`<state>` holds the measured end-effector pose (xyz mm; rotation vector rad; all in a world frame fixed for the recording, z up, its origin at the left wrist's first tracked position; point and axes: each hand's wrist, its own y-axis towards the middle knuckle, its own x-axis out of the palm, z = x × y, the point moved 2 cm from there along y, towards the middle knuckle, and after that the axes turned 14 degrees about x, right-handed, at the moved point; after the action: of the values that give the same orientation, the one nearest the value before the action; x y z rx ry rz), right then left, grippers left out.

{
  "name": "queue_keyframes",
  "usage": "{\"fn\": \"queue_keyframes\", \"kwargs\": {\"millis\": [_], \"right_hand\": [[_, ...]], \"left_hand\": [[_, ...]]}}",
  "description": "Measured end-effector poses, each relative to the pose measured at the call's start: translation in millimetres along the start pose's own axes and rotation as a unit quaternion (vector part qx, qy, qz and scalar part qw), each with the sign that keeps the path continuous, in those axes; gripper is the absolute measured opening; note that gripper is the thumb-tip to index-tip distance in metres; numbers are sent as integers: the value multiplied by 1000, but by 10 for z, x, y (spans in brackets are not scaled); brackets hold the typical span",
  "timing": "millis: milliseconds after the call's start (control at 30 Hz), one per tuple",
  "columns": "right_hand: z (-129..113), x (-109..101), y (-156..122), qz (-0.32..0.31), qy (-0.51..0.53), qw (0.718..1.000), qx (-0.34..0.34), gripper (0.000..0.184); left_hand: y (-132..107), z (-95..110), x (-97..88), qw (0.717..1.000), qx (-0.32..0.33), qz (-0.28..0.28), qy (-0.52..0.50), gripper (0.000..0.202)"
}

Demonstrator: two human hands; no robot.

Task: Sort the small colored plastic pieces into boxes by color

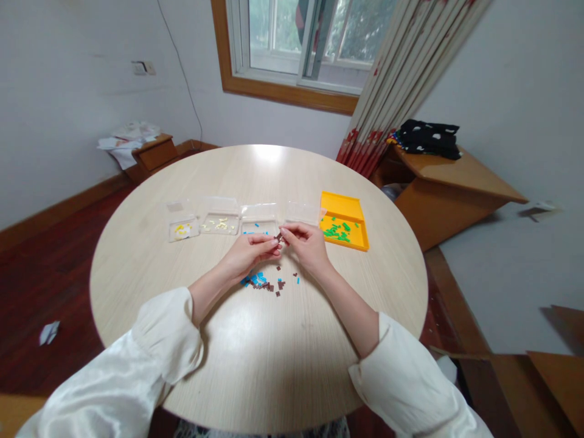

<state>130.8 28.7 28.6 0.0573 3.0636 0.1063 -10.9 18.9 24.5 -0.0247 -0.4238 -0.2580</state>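
Note:
My left hand (253, 252) and my right hand (305, 245) meet above the middle of the round table (269, 359). Pinched between their fingertips are small brown building bricks (278, 236); how they are joined is too small to tell. Below my hands lies a loose pile of blue bricks (259, 278) and brown bricks (271, 288), with a few strays to its right. Just beyond my left hand stands an open clear box (259, 211) with blue pieces inside. Another open clear box (302, 212) is partly hidden behind my right hand.
An open yellow box (343, 201) with green bricks (337, 233) stands right of my hands. Two clear boxes stand left, one with pale pieces (221, 224), one with yellow pieces (183, 230). A wooden cabinet (460, 176) with dark cloth is beyond the table's right edge.

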Motion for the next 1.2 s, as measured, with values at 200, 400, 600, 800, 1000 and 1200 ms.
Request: {"fn": "queue_keyframes", "kwargs": {"millis": [200, 400, 600, 800, 1000, 1200], "right_hand": [[28, 13, 0, -21, -1, 1000, 7, 19], [52, 31, 9, -41, 20, 998, 40, 21], [55, 40, 15, -51, 51, 996, 58, 25], [69, 52, 12, -59, 68, 993, 75, 25], [55, 49, 1, -58, 50, 995, 66, 27], [43, 66, -30, -64, 40, 995, 61, 27]], "left_hand": [[14, 32, -4, 999, 26, 28, 33, 21], [50, 51, -61, 992, 62, 40, 107, 14], [59, 71, -71, 987, 109, 32, 111, 11], [78, 53, -105, 986, 111, 25, 119, 13], [68, 70, -106, 981, 118, 17, 152, 20], [69, 90, -98, 974, 131, 4, 182, 18]]}}
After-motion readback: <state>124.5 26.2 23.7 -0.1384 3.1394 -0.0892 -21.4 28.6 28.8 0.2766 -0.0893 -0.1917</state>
